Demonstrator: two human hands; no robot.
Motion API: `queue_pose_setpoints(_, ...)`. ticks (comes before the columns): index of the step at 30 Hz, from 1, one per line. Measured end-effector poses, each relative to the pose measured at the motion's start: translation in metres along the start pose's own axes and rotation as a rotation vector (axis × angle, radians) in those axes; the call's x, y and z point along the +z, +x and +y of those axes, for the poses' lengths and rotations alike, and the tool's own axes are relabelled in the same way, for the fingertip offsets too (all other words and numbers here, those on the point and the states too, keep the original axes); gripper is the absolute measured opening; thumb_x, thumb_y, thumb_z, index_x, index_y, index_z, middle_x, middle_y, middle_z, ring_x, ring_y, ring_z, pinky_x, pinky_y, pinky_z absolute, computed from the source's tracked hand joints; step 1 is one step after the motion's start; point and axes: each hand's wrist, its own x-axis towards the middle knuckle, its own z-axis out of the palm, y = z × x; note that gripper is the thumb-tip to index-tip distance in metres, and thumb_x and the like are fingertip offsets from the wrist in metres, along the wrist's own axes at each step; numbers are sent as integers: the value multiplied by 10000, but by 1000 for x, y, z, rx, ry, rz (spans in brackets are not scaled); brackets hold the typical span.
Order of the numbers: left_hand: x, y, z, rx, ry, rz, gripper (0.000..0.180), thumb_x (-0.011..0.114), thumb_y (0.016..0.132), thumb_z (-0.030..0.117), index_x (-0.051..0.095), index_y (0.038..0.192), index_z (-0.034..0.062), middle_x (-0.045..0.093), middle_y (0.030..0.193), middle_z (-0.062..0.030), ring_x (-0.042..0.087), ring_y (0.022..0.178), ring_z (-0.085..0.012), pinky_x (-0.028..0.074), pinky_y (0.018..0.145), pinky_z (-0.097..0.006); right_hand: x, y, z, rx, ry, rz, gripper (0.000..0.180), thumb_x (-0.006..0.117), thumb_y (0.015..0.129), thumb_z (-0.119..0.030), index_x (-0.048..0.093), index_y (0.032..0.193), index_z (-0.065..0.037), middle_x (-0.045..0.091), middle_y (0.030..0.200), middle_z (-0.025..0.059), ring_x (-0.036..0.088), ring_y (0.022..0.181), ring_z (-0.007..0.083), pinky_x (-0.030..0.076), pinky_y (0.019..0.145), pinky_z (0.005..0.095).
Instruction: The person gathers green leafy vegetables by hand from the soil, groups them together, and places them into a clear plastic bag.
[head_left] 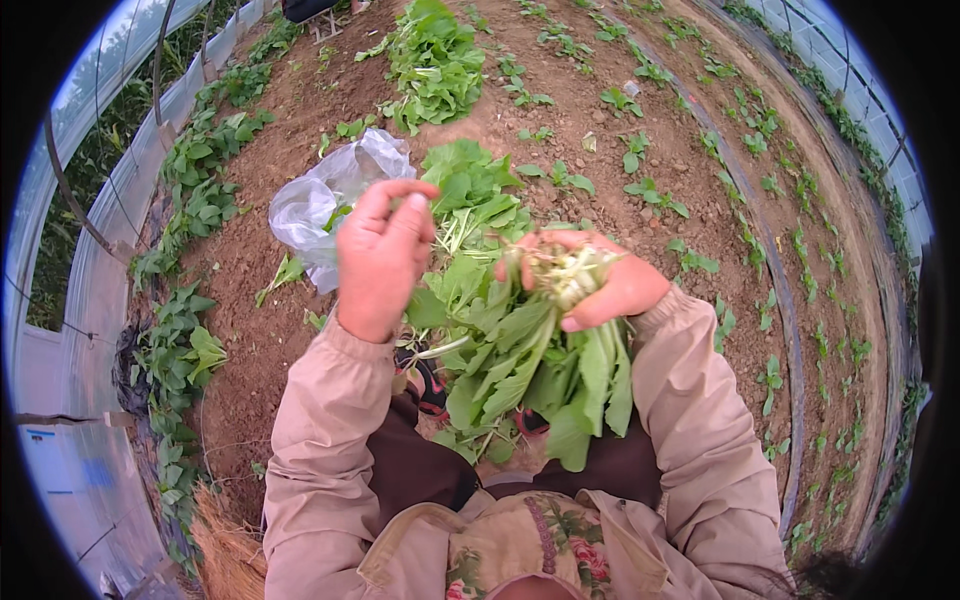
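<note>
Right hand [600, 280]: clenched round root ends of leafy green bunch [540, 370], leaves drooping.
Left hand [380, 260]: raised, fingers pinched; contents indiscernible.
Beyond left hand: crumpled translucent plastic bag [320, 200] on soil.

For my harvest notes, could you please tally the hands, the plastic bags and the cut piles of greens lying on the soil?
Hands: 2, left hand and right hand
Plastic bags: 1, clear plastic bag
Piles of greens: 2, near pile, far pile
Total: 5
</note>
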Motion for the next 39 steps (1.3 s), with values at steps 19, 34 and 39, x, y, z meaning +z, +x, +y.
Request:
queue_pose_setpoints(19, -26, -24, 6, 41, 722, -963, 306, 686, 860, 326, 652, 837, 23, 599, 691, -178, 568, 598, -333, 444, 580, -412, -57, -52, -22, -541, 142, -59, 520, 735, 584, -267, 551, 1026, -65, 492, 1258, 238, 425, 1294, 398, 162, 1180, 513)
queue_pose_setpoints(34, -50, 4, -29, -88, 632, -490, 160, 635, 923, 124, 652, 1040, 17, 586, 732, 2, 561, 667, -82, 462, 609, -267, 1, -44, -55, 29, -159, 288, 979, 791, 586, -112, 348, 1455, -19, 599, 1118, 114, 582, 1043, 187, 447, 980, 317)
queue_pose_setpoints(39, -27, 0, -24, -199, 372, -539, 105, 621, 939, 108, 585, 997, 29, 591, 832, 11, 568, 694, -70, 462, 617, -245, 14, -8, -29, 87, -152, 63, 804, 781, 605, -70, 476, 1346, -7, 579, 1234, 55, 547, 1086, 132, 443, 956, 293)
